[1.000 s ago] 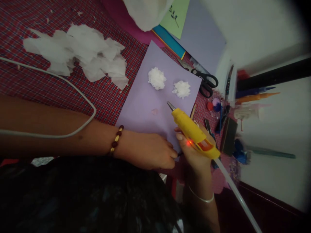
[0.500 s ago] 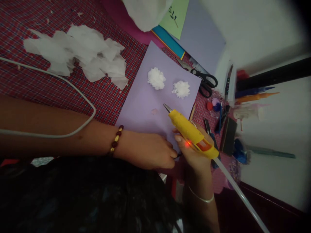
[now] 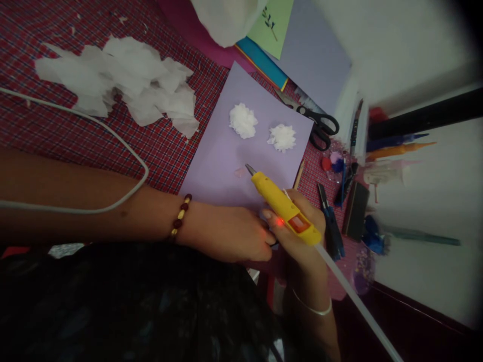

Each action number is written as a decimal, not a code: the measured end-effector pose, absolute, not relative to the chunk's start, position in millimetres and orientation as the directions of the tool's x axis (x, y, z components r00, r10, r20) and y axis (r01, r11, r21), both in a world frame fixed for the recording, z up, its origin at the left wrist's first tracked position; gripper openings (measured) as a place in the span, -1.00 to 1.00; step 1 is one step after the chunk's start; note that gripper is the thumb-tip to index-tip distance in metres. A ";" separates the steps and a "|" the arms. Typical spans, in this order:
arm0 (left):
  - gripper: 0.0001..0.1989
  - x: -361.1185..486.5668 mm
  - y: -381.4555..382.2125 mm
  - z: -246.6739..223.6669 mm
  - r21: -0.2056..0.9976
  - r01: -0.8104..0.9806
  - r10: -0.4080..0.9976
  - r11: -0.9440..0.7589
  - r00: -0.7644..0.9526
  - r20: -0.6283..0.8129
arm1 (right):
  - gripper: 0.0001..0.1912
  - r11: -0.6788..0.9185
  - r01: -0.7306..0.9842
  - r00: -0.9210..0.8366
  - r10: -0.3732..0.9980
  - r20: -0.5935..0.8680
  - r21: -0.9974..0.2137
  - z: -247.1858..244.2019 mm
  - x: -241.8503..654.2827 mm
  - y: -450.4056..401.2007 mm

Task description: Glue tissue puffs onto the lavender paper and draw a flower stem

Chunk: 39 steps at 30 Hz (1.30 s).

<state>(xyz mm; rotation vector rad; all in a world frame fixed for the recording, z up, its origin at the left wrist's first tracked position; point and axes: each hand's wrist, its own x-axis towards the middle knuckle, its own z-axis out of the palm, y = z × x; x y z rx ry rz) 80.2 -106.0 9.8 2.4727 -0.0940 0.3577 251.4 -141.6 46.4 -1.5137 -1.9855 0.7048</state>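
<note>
A yellow glue gun [image 3: 277,200] with a glue stick out of its rear is held in my right hand [image 3: 302,231], its red light lit. Its metal nozzle points at a small pinkish spot [image 3: 239,172] on the purple sheet [image 3: 211,151]. Two white ruffled paper flowers, one on the left [image 3: 243,121] and one on the right [image 3: 282,138], lie on the sheet's far part. My left hand [image 3: 234,234], wearing a beaded bracelet, is closed at the sheet's near edge beside my right hand. A small dark bit shows at its fingertips; what it is cannot be made out.
White tissue pieces [image 3: 132,80] lie on the red checked cloth [image 3: 30,30]. Black-handled scissors [image 3: 320,125] and a cutter [image 3: 332,226] are at the right, near a dark block [image 3: 355,211]. A pale cord [image 3: 128,146] loops over my left forearm.
My right hand has moved the glue gun slightly left, bringing the nozzle closer to the pinkish spot. The cutter shows more fully now. My left hand has stayed nearly still.
</note>
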 end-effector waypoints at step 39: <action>-0.87 80.7 -106.5 11.6 0.583 -0.156 0.025 -0.797 0.956 0.291 | -0.84 0.218 0.735 -0.259 0.965 0.031 -0.642 48.1 254.5 -145.7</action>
